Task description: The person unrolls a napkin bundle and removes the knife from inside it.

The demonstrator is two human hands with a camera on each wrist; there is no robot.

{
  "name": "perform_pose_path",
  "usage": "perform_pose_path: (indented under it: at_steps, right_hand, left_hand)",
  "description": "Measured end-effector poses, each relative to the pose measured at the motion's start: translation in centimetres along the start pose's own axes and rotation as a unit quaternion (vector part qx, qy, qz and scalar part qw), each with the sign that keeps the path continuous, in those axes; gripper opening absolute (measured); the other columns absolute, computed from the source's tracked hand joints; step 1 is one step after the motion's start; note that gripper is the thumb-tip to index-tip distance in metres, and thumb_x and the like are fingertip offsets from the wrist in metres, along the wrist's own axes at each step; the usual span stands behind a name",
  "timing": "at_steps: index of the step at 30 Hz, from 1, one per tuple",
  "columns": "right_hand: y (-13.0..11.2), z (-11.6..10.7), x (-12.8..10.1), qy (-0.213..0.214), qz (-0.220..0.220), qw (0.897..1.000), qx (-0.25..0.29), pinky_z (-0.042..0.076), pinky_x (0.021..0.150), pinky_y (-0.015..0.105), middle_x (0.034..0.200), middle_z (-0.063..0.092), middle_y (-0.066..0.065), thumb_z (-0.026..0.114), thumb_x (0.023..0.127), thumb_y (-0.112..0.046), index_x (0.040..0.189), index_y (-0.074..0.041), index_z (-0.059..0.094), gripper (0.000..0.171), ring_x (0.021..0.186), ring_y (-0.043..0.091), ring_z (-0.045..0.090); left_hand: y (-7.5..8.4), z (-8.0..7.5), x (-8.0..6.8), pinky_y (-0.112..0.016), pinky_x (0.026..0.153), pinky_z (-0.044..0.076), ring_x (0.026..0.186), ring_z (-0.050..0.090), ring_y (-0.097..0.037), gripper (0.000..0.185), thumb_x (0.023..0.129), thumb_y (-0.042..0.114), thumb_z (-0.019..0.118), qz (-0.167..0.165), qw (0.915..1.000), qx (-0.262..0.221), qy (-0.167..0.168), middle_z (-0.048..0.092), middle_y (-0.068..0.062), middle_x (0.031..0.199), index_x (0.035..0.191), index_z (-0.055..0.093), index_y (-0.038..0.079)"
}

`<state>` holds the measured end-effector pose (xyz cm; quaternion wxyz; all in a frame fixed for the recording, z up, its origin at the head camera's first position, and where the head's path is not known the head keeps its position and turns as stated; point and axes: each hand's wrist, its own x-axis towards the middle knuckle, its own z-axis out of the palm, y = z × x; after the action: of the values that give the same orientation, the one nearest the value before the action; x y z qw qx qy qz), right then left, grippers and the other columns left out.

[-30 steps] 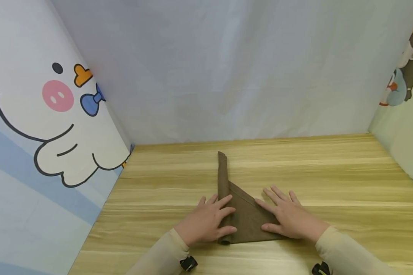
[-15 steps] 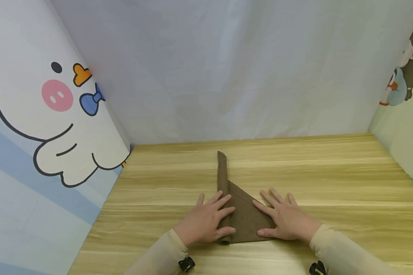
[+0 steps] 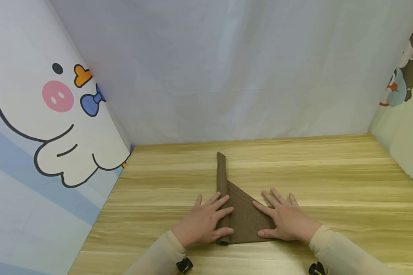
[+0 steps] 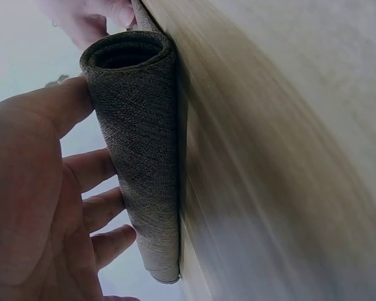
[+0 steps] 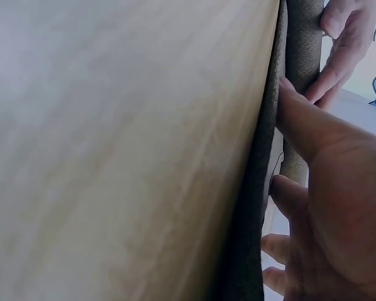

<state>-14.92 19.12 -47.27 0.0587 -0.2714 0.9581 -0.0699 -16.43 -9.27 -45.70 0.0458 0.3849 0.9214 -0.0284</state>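
Observation:
A brown cloth lies on the table, its left side wound into a narrow roll and the rest a flat triangle tapering to the right. My left hand rests across the near half of the roll, fingers spread. In the left wrist view the hollow end of the roll shows, with the thumb and fingertips along its side. My right hand lies on the flat part's right end, covering its corner, fingers extended. In the right wrist view its thumb and fingertips touch down at the cloth's edge.
The wood-grain table reaches back to a pale curtain. A panel with a cartoon bird stands along the left, and another printed panel on the right.
My left hand and the roll under it have shifted very slightly left. My right hand has slid a little left over the flat cloth, then stayed about there.

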Motion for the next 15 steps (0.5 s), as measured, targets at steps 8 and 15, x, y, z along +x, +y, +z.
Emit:
perform_pose_path:
  at_steps: [8,15]
  right_hand:
    - [-0.14,-0.22,0.01,-0.005,0.005,1.0,-0.01,0.017,0.099,0.075,0.155,0.026,0.018,0.046,0.08,-0.078,0.149,-0.026,0.039,0.088,0.141,0.043,0.02]
    - [-0.04,-0.3,-0.15,-0.013,0.013,1.0,-0.004,0.015,0.098,0.076,0.155,0.026,0.018,0.045,0.078,-0.08,0.149,-0.027,0.038,0.089,0.141,0.043,0.019]
  left_hand:
    - [-0.14,0.14,-0.23,-0.067,0.102,0.027,0.145,0.018,-0.025,0.066,0.093,0.068,0.035,-0.005,0.9999,-0.014,-0.004,0.024,0.0,0.158,0.147,0.042,0.029]
    - [-0.24,0.08,-0.44,-0.067,0.102,0.027,0.145,0.018,-0.026,0.066,0.093,0.068,0.034,-0.004,0.9999,-0.013,-0.001,0.024,0.0,0.158,0.147,0.041,0.03]
